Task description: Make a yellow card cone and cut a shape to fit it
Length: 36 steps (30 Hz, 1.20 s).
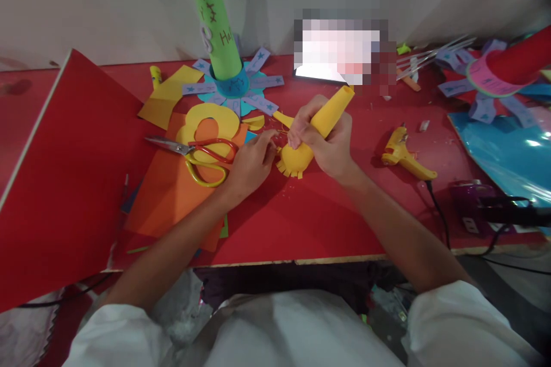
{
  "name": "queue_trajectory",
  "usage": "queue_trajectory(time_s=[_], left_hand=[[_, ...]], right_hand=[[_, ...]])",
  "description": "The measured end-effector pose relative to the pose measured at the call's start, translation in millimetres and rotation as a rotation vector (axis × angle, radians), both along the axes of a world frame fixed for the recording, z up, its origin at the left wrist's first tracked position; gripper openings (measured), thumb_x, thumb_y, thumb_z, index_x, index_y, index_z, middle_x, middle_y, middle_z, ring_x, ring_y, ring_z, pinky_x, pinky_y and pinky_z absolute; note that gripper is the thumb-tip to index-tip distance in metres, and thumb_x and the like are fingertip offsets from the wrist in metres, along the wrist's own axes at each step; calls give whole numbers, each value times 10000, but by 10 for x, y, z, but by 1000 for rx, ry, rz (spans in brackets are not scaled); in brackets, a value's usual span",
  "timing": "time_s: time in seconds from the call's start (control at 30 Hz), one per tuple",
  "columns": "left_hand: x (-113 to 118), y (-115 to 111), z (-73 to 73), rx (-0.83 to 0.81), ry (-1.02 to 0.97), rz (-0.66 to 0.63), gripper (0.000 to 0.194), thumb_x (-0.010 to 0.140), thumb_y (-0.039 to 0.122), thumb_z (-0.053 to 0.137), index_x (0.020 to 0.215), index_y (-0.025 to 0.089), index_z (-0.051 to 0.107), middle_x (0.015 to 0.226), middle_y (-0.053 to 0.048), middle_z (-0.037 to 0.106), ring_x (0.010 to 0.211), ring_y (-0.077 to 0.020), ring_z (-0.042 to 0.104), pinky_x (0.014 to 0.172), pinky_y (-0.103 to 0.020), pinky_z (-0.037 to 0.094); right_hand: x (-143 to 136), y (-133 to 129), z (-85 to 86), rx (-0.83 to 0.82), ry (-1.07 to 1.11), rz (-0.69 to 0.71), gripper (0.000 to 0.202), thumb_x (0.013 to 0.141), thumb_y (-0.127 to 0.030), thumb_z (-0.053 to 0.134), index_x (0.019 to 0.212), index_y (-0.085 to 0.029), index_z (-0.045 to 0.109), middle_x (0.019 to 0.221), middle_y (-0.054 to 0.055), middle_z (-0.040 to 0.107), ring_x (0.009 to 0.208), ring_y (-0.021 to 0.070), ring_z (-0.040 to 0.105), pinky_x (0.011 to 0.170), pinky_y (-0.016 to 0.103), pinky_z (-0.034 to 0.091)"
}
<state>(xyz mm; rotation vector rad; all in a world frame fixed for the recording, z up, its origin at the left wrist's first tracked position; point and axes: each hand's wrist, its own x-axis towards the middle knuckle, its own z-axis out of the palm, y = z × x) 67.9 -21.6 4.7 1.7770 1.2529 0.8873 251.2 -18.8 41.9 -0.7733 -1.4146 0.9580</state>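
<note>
My right hand [331, 137] is wrapped round a yellow foam-sheet cone [333, 111], tilted with its narrow end up and to the right. The cone's wide lower end has a fringe of cut tabs and sits low over the red table. My left hand [253, 163] is at the left of that fringed end, its fingers curled together by the tabs; whether they pinch one is hidden. Close to my left wrist, scissors [189, 150] with one red and one yellow handle lie on a yellow foam ring [215, 114] and orange sheets [159, 194].
A green lettered tube [219, 39] stands on a blue petal base at the back. To the right lie a yellow glue gun [404, 154] with a cord, a blue glossy sheet [508, 154] and a red tube with a pink collar [491, 74]. A red board [73, 183] rises at left.
</note>
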Motion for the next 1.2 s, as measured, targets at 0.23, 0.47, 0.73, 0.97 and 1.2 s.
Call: queue_trajectory(time_s=[0.23,0.47,0.73,0.97,1.2], left_hand=[[-100,49,156,6,159,-46,489,983,155,573,1469,208,576,999,-36,742,755,-153,660,728,-280,483],[-221,-113,316,-116,170,-121,402,1043,293,559,1440,231,581,937,-24,800,638,-135,618,618,-261,453],[-183,-248,233,-108,211,-139,481,1040,228,530,1519,192,556,1140,-92,871,921,-202,808,811,-304,570],[-144,-269,207,-141,117,-131,498,1058,266,528,1549,185,521,1275,-123,837,737,-129,745,662,-232,557],[-101,-264,200,-511,-216,-159,582,1021,392,634,1563,268,464,1506,-143,662,456,-10,555,372,-194,402]], right_hand=[[16,-55,17,-21,70,6,468,954,-651,795,812,-266,570,623,-56,580,542,133,577,586,324,570],[-7,-40,12,-31,57,-4,492,937,-669,798,782,-269,558,608,-55,569,533,136,575,582,328,558],[-3,-50,-8,-62,42,-52,508,933,-722,772,812,-277,558,644,-43,548,573,153,579,607,344,608],[5,-47,-15,-34,59,-62,482,946,-696,774,818,-278,570,655,-42,545,569,154,581,605,355,616],[25,-20,-15,-27,65,-71,471,962,-677,758,822,-276,553,645,-51,522,571,147,576,598,332,590]])
